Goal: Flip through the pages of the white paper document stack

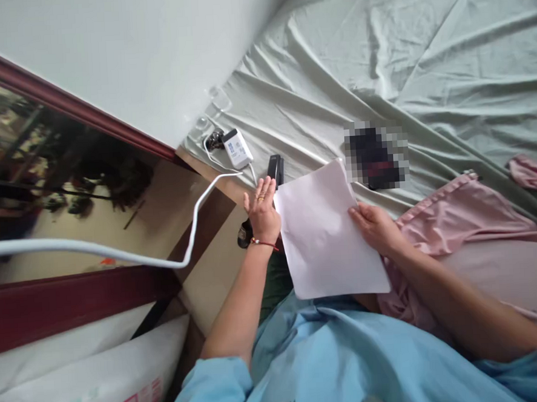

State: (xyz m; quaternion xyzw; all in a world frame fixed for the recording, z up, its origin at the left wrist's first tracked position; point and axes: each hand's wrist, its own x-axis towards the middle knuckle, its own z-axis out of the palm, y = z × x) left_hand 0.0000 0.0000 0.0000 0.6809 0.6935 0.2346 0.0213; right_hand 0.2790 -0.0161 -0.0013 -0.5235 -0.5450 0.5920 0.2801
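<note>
Head view looks down on a person in a light blue top sitting at the edge of a bed (423, 52) covered with a pale green sheet. The right hand (374, 225) grips a white sheet of paper (329, 233) at its right edge, fingers (357, 210) closed on it with the thumb on top; the paper lies tilted over the person's lap, its far corner reaching over the bed. The left hand (263, 216) lies just beside the paper's left edge, its fingers stretched out straight and close together, holding nothing, their tips at a black stapler (275, 169) that rests on the sheet. Near the stapler, further towards the wall, sits a white charger (237, 147) with a white cable (192, 230) running off to the left. A pink cloth (460, 213) lies under the right forearm. A dark, blurred object (375, 155) sits on the bed beyond the paper; what it is cannot be told
</note>
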